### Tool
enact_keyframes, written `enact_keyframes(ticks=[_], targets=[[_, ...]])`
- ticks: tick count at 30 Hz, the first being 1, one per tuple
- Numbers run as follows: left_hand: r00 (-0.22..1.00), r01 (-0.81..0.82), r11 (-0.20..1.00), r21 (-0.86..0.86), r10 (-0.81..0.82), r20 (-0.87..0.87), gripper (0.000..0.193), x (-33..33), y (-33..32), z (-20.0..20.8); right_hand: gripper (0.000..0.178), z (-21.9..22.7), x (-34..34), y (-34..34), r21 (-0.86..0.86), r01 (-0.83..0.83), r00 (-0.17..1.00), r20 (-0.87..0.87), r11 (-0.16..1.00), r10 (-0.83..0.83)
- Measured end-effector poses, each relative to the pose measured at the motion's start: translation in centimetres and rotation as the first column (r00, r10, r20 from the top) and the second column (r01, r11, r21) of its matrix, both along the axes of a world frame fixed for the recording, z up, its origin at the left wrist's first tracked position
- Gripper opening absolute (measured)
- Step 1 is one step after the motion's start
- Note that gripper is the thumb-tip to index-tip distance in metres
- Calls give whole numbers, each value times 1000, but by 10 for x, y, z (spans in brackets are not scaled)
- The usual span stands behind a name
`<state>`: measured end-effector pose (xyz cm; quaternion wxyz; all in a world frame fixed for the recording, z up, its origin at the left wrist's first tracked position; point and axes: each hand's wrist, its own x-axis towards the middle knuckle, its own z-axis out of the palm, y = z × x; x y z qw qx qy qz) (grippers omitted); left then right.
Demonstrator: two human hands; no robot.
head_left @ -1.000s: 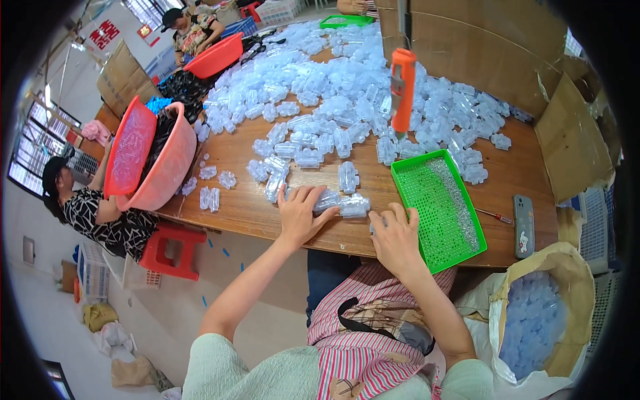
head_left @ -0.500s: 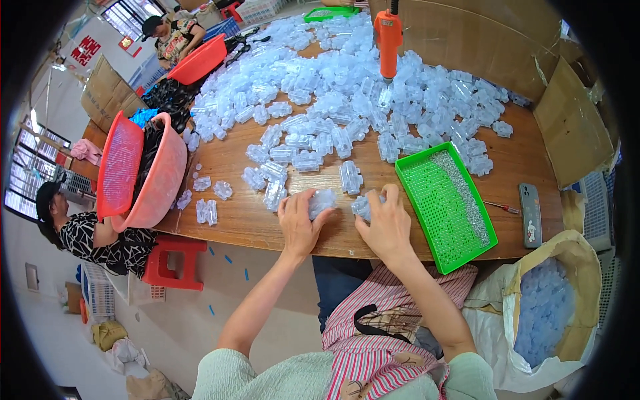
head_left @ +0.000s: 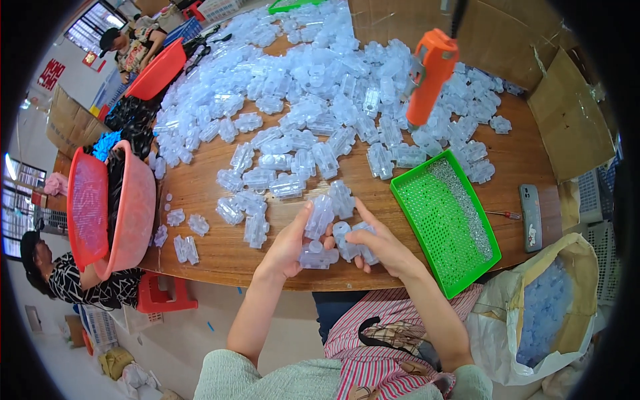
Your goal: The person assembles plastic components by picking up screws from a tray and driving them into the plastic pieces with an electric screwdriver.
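Near the front edge of the wooden table, my left hand (head_left: 288, 248) is closed on a clear plastic housing (head_left: 320, 217). Another clear housing lies low beside its fingers; whether it is gripped too, I cannot tell. My right hand (head_left: 390, 248) has its fingers closed round a clear plastic part (head_left: 348, 241), close to the left hand's piece. Just beyond the hands sits one more loose housing (head_left: 342, 199). Parts of the held pieces are hidden by fingers. A big heap of similar clear housings (head_left: 313, 80) spreads over the far table.
An orange electric screwdriver (head_left: 432, 77) hangs above the table. Right of my hands are a green tray (head_left: 427, 233) with small metal screws, a hand screwdriver (head_left: 505, 215), a phone (head_left: 531, 217) and a sack (head_left: 493, 327) of clear parts. Red baskets (head_left: 133, 213) and two people are left.
My hands have drawn together, lifting clear housings between them. The view has shifted, so the table's contents sit lower and further left; the orange screwdriver now appears tilted and further right.
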<state>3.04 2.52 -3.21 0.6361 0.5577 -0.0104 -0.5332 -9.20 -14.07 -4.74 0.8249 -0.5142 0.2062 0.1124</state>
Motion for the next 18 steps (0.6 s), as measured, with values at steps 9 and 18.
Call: enact_keyframes(ticks=[9,18], targets=[[978,-64,965,-253,10,-208,60,-1,15,-15,93,-3,-25,29,-279,183,965,234,943,-118],[725,-226,848,-480,-183,-664,58,-39,27,-9,91,52,-86,17,-296,183,942,327,938,-80]])
